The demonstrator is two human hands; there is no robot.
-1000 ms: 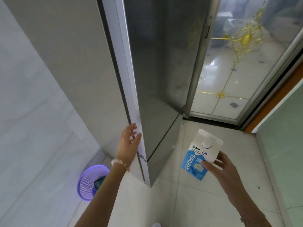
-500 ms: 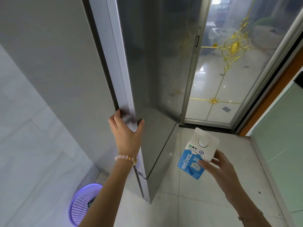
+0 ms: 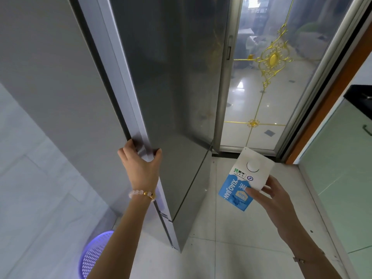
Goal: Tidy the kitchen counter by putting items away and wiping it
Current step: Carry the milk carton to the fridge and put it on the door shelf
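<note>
Left hand [image 3: 141,166] grips the refrigerator door [image 3: 171,97] edge at frame centre, fingers curled round it. Right hand [image 3: 275,200] pinches a blue-and-white carton [image 3: 244,183] at lower right, held above the floor.

I see a glass sliding door [image 3: 261,93] with gold ornament. Far left of it sits a purple perforated basket [image 3: 94,256]; right of it, pale green cabinet fronts [image 3: 342,188].
</note>
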